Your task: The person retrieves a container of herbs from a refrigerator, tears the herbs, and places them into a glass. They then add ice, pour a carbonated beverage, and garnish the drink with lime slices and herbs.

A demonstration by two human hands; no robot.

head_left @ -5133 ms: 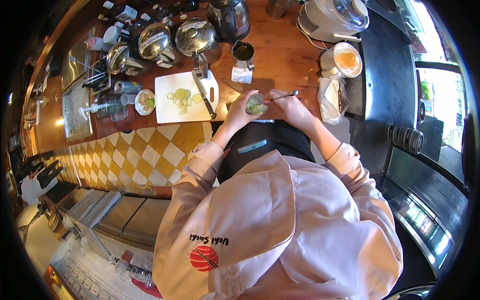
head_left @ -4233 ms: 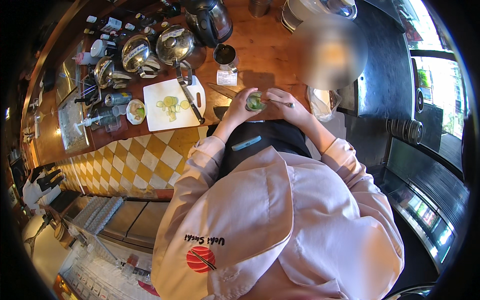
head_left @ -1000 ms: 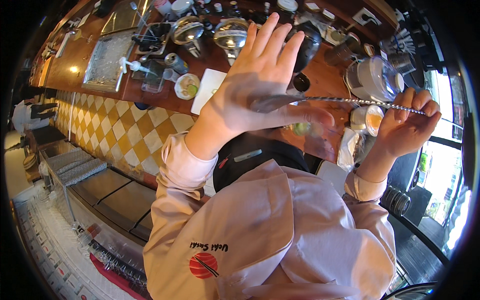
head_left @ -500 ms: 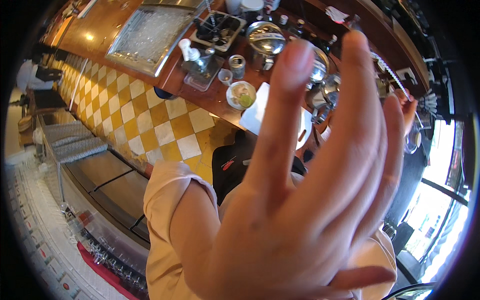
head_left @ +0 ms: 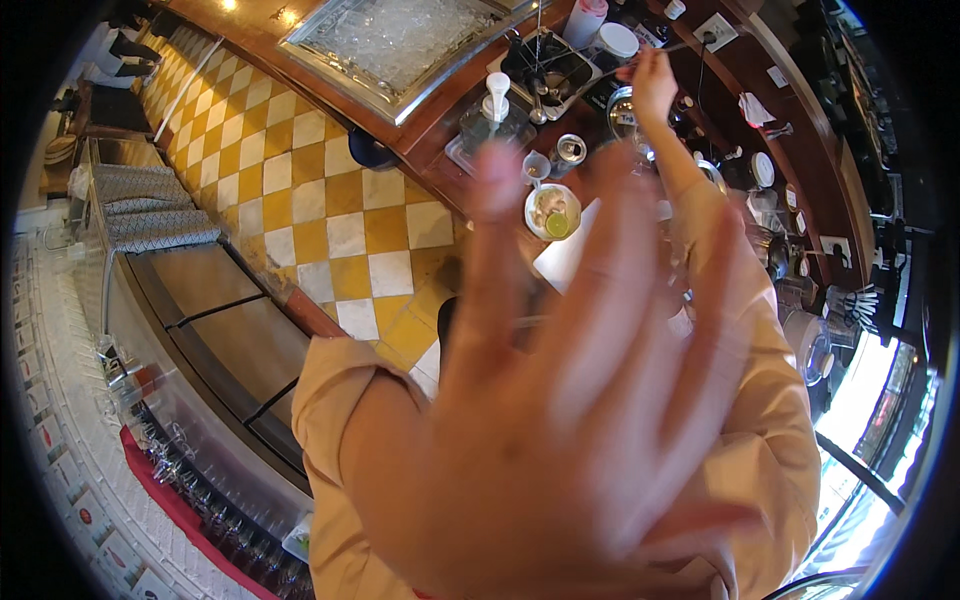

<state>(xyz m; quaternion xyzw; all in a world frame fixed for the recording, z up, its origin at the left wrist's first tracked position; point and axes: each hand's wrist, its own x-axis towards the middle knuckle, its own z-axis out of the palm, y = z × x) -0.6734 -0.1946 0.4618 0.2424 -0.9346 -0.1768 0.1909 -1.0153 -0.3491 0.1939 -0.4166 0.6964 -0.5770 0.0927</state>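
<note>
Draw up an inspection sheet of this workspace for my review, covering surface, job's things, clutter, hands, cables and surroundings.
Surface: wooden counter, partly hidden by the left hand.
Job's things: white-lidded container near the right hand.
Clutter: pump bottle, open can, bowl with a cut lime.
Hands: left spread and blurred close to the camera, palm side hidden; right raised over the counter, grip too small to tell.
Cables: dark cord at a wall socket.
Surroundings: yellow-and-white checkered floor; another person, upper left.

I see right hand [head_left: 655, 88] now up near white-lidded jar [head_left: 617, 40]; left hand [head_left: 560, 430], off drinking glass, looms before camera.
</note>
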